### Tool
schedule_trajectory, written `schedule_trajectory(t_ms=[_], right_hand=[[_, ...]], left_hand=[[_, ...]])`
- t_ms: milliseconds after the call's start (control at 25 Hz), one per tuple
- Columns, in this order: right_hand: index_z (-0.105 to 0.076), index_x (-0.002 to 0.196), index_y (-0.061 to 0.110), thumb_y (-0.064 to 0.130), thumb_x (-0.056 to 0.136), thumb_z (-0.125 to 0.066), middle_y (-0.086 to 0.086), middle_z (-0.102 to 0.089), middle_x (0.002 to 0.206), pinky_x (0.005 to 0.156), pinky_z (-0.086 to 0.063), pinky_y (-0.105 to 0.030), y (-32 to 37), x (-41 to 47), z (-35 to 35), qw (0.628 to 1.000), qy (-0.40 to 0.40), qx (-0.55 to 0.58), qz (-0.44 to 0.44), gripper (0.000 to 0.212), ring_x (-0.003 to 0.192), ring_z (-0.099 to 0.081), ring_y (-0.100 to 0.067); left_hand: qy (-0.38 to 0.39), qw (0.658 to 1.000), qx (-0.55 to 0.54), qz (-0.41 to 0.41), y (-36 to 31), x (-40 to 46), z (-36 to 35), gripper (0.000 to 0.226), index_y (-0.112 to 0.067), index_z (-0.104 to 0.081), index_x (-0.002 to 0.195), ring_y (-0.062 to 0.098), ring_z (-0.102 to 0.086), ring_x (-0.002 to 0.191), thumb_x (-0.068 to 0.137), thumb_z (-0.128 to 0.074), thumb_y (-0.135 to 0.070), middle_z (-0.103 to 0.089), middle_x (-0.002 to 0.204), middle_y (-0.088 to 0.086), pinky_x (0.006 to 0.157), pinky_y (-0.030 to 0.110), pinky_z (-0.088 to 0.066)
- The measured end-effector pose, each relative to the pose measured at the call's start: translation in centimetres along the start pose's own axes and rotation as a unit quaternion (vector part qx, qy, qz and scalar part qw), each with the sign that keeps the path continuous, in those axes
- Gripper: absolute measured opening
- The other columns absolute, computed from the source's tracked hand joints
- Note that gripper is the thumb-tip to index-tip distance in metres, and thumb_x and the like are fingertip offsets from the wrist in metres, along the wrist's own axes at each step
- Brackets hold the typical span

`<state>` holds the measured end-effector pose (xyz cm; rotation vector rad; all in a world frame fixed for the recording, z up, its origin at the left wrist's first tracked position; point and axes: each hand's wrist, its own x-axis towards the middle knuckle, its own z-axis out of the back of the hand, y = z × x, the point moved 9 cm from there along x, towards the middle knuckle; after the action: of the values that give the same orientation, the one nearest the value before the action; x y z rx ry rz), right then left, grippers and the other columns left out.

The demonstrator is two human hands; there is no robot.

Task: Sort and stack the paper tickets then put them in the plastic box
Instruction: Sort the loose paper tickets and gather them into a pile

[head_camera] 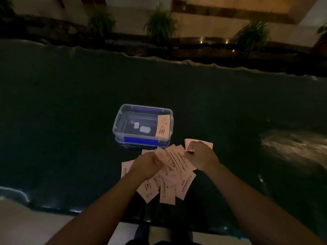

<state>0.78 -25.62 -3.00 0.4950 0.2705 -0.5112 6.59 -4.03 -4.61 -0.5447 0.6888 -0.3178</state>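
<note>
box: one plastic box (123, 121), one ticket (163, 127) inside at 3 o'clock | pile (177, 175) — uncountable | left hand (146, 167) fingers pinch tickets | right hand (201, 156) fingers pinch one ticket (207, 144) — 1 o'clock of pile

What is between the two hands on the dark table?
In the head view, fanned pink paper tickets fill the gap between the left hand and the right hand; both hands touch them.
</note>
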Motion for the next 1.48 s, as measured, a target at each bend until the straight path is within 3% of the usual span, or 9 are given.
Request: schedule_trajectory(t_ms=[200, 320, 480, 680, 840, 1000, 1080, 1360, 1480], right_hand=[[-0.069, 0.104, 0.021, 0.036, 0.102, -0.063, 0.002, -0.073, 0.094, 0.077, -0.064, -0.035, -1.5, 1.4, -4.0, 0.994, 0.098, 0.009, -0.050, 0.016, 0.081, -0.073, -0.013], [-0.070, 0.095, 0.023, 0.034, 0.102, -0.062, 0.001, -0.074, 0.090, 0.071, -0.063, -0.032, -2.0, 1.9, -5.1, 0.992, 0.104, 0.002, -0.066, 0.016, 0.078, -0.074, -0.013], [-0.072, 0.096, 0.021, 0.033, 0.104, -0.058, -0.002, -0.076, 0.095, 0.073, -0.065, -0.033, -3.4, 2.1, -6.5, 0.985, 0.092, 0.075, -0.124, 0.020, 0.077, -0.076, -0.015], [-0.071, 0.104, 0.027, 0.028, 0.098, -0.068, -0.002, -0.068, 0.113, 0.086, -0.063, -0.040, -3.0, 2.6, -6.9, 0.988, 0.072, 0.070, -0.115, 0.007, 0.100, -0.070, -0.020], [-0.067, 0.122, 0.029, 0.020, 0.095, -0.072, -0.001, -0.067, 0.126, 0.071, -0.056, -0.029, -1.5, 2.9, -7.5, 0.985, 0.098, 0.099, -0.100, 0.030, 0.095, -0.067, -0.013], [-0.049, 0.156, 0.023, 0.024, 0.094, -0.073, -0.009, -0.056, 0.149, 0.091, -0.056, -0.035, -0.4, 3.1, -8.2, 0.977, 0.157, 0.101, -0.100, 0.067, 0.121, -0.066, -0.024], [-0.054, 0.153, 0.025, 0.026, 0.094, -0.073, -0.010, -0.057, 0.146, 0.095, -0.059, -0.039, 0.0, 2.9, -8.6, 0.972, 0.188, 0.110, -0.089, 0.061, 0.118, -0.067, -0.024], [-0.064, 0.137, 0.025, 0.028, 0.089, -0.080, -0.005, -0.065, 0.136, 0.082, -0.058, -0.034, -0.3, 2.0, -8.7, 0.962, 0.182, 0.183, -0.092, 0.051, 0.113, -0.068, -0.022], [-0.059, 0.139, 0.024, 0.033, 0.088, -0.081, -0.006, -0.068, 0.132, 0.083, -0.060, -0.036, -0.6, 1.5, -9.1, 0.957, 0.185, 0.190, -0.120, 0.056, 0.112, -0.071, -0.024]], left_hand=[[0.005, 0.991, -0.104, 0.089, 1.7, 0.0, -3.1, 0.009, -0.033, -0.063, 0.088, 0.006, -0.066, 0.083, 0.094, -0.069, -0.037, -0.070, 0.089, -0.010, 0.064, 0.025, -0.045], [0.003, 0.979, -0.162, 0.121, 1.9, -0.2, -4.2, 0.008, -0.027, -0.068, 0.092, 0.012, -0.071, 0.084, 0.095, -0.069, -0.034, -0.075, 0.090, -0.004, 0.067, 0.027, -0.052], [0.009, 0.970, -0.191, 0.150, 2.3, -0.3, -4.9, 0.010, -0.027, -0.068, 0.088, 0.012, -0.071, 0.082, 0.096, -0.068, -0.033, -0.075, 0.088, -0.004, 0.063, 0.025, -0.048], [0.000, 0.976, -0.187, 0.113, 1.2, 0.2, -4.1, 0.017, -0.035, -0.058, 0.086, 0.008, -0.069, 0.082, 0.098, -0.066, -0.026, -0.071, 0.089, -0.009, 0.063, 0.024, -0.048], [-0.001, 0.973, -0.203, 0.107, 1.0, 0.6, -4.0, 0.016, -0.038, -0.057, 0.090, 0.009, -0.070, 0.086, 0.098, -0.067, -0.029, -0.071, 0.093, -0.010, 0.071, 0.029, -0.055], [0.015, 0.962, -0.244, 0.123, 1.0, 0.7, -4.8, 0.013, -0.039, -0.058, 0.092, 0.008, -0.067, 0.087, 0.097, -0.068, -0.031, -0.069, 0.096, -0.012, 0.067, 0.027, -0.052], [0.033, 0.955, -0.263, 0.130, 0.9, 0.7, -5.5, 0.010, -0.038, -0.062, 0.092, 0.011, -0.068, 0.087, 0.096, -0.068, -0.031, -0.071, 0.096, -0.009, 0.065, 0.027, -0.050], [0.055, 0.937, -0.320, 0.131, 0.0, 0.5, -6.7, 0.007, -0.036, -0.071, 0.092, 0.009, -0.073, 0.082, 0.096, -0.067, -0.033, -0.079, 0.074, -0.018, 0.067, 0.029, -0.052], [0.060, 0.936, -0.323, 0.126, -0.6, 0.2, -7.0, 0.012, -0.040, -0.066, 0.092, 0.011, -0.073, 0.086, 0.098, -0.064, -0.029, -0.078, 0.086, -0.012, 0.069, 0.029, -0.053]])
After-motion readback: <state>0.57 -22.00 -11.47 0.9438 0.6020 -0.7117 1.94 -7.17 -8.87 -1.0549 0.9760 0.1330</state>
